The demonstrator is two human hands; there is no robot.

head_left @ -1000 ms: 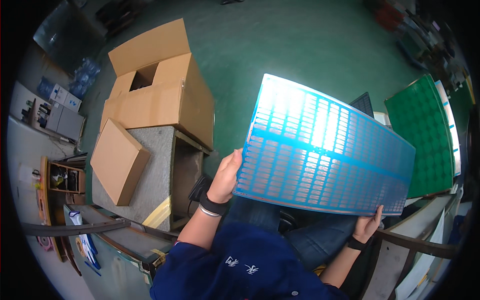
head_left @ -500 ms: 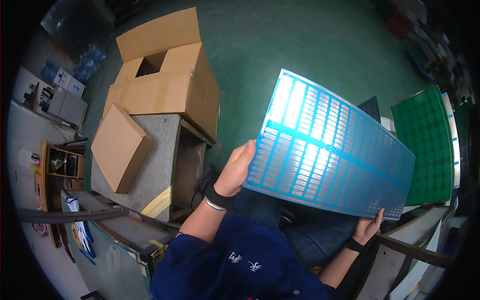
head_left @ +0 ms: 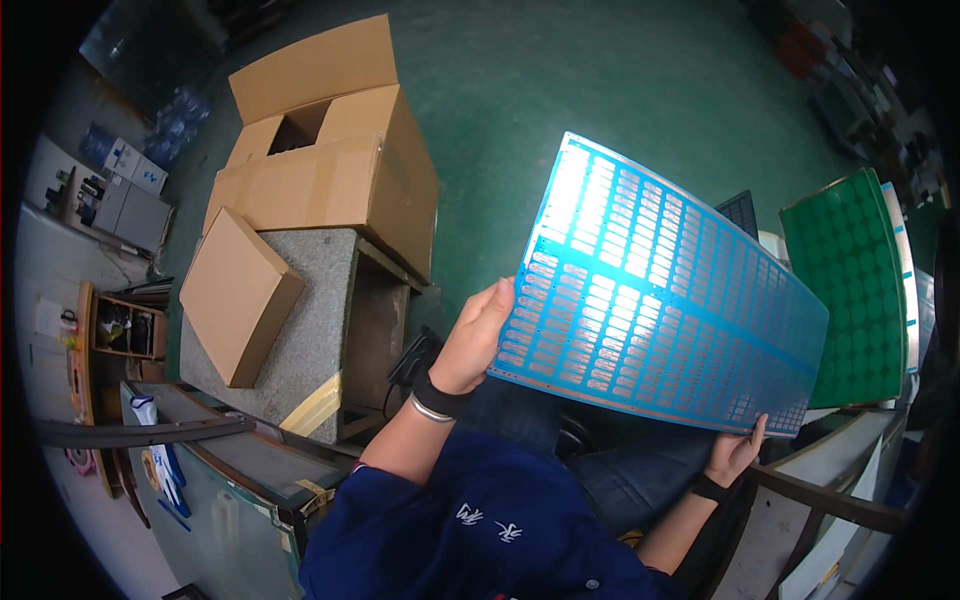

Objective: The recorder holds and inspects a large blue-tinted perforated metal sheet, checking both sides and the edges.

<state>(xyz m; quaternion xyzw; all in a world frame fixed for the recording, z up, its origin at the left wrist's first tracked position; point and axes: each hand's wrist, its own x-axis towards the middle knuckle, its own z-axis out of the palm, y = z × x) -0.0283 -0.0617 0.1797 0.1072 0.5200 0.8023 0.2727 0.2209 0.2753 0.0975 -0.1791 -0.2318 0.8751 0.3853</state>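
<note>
A large blue circuit board panel (head_left: 660, 300), covered in rows of small silvery rectangles, is held tilted in front of me. Bright glare lies across its upper left part. My left hand (head_left: 482, 335) grips the panel's left edge, thumb on the face and the other fingers hidden behind. At the lower right edge, my right hand (head_left: 738, 450) holds the panel from below, with a fingertip showing on its face. Just right of the blue panel stands a green panel (head_left: 850, 290) with rows of round shapes, partly covered by it.
A big open cardboard box (head_left: 310, 170) and a flatter closed carton (head_left: 240, 300) are at the left, by a grey-topped bench (head_left: 325, 270). Gloves (head_left: 163, 465) lie on a glass-topped table (head_left: 225, 510) at lower left. A dark metal bar (head_left: 830, 500) runs beside my right forearm.
The blue panel has tilted very slightly, shifting the glare on its face. Both hands keep their hold on its edges.
</note>
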